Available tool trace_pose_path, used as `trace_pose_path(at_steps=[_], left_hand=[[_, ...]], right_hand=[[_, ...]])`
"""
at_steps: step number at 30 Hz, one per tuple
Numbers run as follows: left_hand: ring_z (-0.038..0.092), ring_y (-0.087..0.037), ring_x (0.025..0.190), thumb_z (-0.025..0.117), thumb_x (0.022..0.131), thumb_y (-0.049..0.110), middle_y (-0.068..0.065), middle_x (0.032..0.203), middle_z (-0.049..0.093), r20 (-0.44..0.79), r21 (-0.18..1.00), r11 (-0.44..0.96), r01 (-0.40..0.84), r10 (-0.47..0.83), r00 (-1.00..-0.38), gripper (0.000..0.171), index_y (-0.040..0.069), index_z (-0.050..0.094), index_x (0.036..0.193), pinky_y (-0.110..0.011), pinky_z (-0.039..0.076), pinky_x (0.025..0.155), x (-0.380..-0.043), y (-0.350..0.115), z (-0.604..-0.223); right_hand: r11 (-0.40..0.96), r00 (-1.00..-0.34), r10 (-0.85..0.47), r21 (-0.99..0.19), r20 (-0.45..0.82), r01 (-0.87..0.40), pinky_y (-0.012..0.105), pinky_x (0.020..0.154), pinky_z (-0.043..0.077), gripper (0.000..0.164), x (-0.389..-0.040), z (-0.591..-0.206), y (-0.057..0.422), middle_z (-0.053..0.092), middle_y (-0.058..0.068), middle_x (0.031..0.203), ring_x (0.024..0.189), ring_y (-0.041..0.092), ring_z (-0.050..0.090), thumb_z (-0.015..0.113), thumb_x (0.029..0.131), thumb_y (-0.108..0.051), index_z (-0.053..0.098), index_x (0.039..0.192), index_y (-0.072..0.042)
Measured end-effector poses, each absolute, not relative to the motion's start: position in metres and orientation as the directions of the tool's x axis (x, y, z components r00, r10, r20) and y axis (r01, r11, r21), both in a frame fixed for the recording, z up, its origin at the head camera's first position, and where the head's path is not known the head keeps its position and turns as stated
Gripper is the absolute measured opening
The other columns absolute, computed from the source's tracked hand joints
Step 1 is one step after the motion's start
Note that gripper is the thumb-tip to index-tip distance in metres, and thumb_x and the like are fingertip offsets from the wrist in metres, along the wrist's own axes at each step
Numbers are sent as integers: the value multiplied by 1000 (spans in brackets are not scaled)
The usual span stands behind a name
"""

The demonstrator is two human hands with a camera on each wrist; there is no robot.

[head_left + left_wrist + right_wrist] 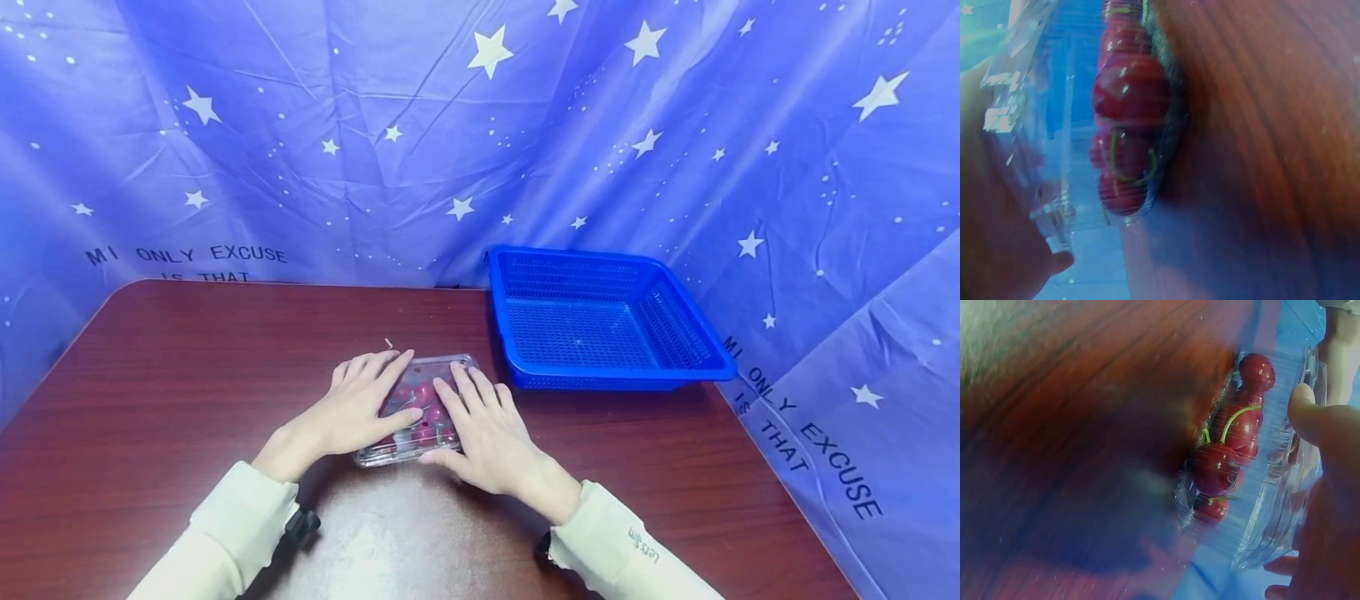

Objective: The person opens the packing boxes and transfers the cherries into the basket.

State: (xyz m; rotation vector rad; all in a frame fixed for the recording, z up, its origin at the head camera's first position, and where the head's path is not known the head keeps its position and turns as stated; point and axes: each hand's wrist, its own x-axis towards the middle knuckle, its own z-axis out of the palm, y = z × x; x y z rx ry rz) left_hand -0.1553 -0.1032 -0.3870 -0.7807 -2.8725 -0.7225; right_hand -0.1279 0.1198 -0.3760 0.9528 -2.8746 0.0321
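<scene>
A clear plastic clamshell box [386, 455] sits on the table with red cherries [425, 392] inside, its lid down over them. My left hand [358, 410] lies over the box's left side, fingers extended toward the back and the thumb across the lid. Over the right side rests my right hand [487, 433], its fingers spread on the lid and its thumb at the front edge. Both wrist views show cherries [1132, 90] with green stems through the ribbed wall, low in the box. In the right wrist view the right thumb [1305, 412] touches the lid's rim.
A blue perforated plastic basket [611, 372] stands at the back right of the brown wooden table [187, 367]. A small pale stem-like bit [388, 342] lies just behind the box. Blue star-printed cloth [420, 167] hangs around the table.
</scene>
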Motion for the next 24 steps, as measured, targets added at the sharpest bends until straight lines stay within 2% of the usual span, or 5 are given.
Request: trace_pose_path(at_steps=[5, 12, 14, 19, 24], left_hand=[[28, -44, 137, 54, 87, 59, -23, 154, 31, 164, 417, 749, 514, 494, -854, 88, 9, 25, 153, -68, 22, 105, -152, -109, -384], [17, -43, 141, 60, 79, 66, -18, 161, 17, 120, 453, 711, 538, 550, -827, 101, 9, 22, 153, -70, 19, 105, -143, -115, -381], [16, -43, 142, 63, 75, 66, -18, 161, 16, 116, 461, 699, 547, 563, -818, 106, 8, 22, 153, -71, 18, 104, -141, -117, -381], [13, -47, 141, 72, 67, 64, -21, 161, 9, 51, 486, 693, 532, 585, -810, 117, 7, 19, 154, -74, 17, 103, -132, -120, -375], [12, -46, 141, 80, 61, 56, -24, 161, 3, -22, 504, 709, 494, 581, -813, 123, 6, 16, 154, -75, 18, 102, -124, -120, -367]], right_hand=[[786, -781, -616, 11, 105, -618, 56, 104, 30, 90, -131, -374, 121, 28, 18, 158, 143, 35, 23, 48, 85, -69, 31, 150, -10], [750, -763, -646, -168, 18, -639, 61, 113, 24, 91, -137, -370, 125, 12, 24, 161, 148, 36, 6, 55, 86, -61, 23, 153, -8], [744, -760, -648, -180, 42, -644, 59, 113, 24, 91, -139, -370, 126, 17, 23, 161, 148, 35, 9, 60, 83, -60, 28, 151, -9], [705, -721, -674, -150, 161, -693, 55, 109, 32, 87, -142, -369, 130, 35, 24, 154, 143, 37, 27, 69, 76, -57, 44, 144, -9], [694, -705, -681, -134, 196, -707, 56, 108, 34, 79, -145, -368, 136, 41, 23, 151, 139, 37, 35, 71, 78, -52, 48, 142, -12]])
